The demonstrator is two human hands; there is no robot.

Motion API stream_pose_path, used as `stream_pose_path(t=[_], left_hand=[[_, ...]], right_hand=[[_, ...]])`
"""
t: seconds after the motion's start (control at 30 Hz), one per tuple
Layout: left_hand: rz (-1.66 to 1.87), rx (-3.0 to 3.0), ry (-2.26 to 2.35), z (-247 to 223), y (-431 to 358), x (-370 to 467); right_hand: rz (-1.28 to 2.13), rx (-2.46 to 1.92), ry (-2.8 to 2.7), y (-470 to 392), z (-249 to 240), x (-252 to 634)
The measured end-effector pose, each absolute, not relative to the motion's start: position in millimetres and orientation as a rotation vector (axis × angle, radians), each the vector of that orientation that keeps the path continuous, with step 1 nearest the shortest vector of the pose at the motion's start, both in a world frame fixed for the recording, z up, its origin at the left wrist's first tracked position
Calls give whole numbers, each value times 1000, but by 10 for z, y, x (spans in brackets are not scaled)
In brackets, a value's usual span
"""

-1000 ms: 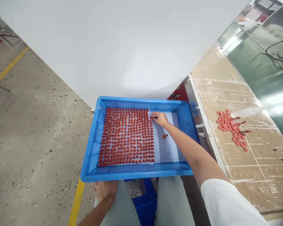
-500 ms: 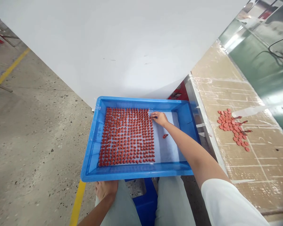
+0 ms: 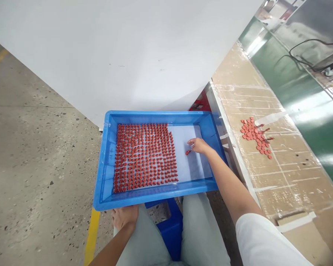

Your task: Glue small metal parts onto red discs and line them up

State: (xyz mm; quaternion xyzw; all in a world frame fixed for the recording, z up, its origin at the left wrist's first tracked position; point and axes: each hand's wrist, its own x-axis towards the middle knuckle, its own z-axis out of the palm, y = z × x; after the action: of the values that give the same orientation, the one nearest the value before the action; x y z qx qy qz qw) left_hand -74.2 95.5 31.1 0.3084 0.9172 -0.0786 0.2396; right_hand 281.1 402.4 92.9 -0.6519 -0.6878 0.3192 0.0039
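Observation:
A blue plastic tray (image 3: 166,195) sits across my lap. Close rows of small red parts with dark tips (image 3: 144,159) fill its left and middle, on a pale sheet (image 3: 194,173). My right hand (image 3: 199,145) hovers over the right side of the sheet, thumb and fingers apart, holding nothing I can see. Just below its fingertips lies a single red part (image 3: 188,152) on its side. My left hand (image 3: 125,217) is under the tray's near left edge, by my knee; its fingers are mostly hidden, so their grip cannot be told.
To the right, a cardboard-covered bench (image 3: 283,147) carries a pile of red discs (image 3: 255,135) with a few dark-tipped parts among them. A large white panel (image 3: 127,66) stands behind the tray. A blue stool (image 3: 170,229) shows between my legs.
My right hand has left the far end of the last row and moved right and nearer, to the loose red part. Its pinched fingers have parted. The whole view has shifted slightly.

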Motion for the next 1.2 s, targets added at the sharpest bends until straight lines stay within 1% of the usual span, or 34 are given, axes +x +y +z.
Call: stream_pose_path(t=[0.13, 0.37, 0.8, 0.97, 1.2], left_hand=[[-230, 841, 2505, 325, 955, -757], [-232, 852, 2521, 326, 956, -740], [-220, 846, 2503, 367, 983, -725], [-232, 833, 2502, 388, 997, -713], [-245, 854, 2497, 325, 967, -728]], right_hand=[[1035, -2060, -2154, 3783, 881, 2883], [1008, -2135, -2098, 3636, 864, 2969], [892, -2191, -1889, 3365, 705, 2624], [901, -2233, -1799, 3372, 710, 2697], [1006, -2297, -1602, 3305, 707, 2905]])
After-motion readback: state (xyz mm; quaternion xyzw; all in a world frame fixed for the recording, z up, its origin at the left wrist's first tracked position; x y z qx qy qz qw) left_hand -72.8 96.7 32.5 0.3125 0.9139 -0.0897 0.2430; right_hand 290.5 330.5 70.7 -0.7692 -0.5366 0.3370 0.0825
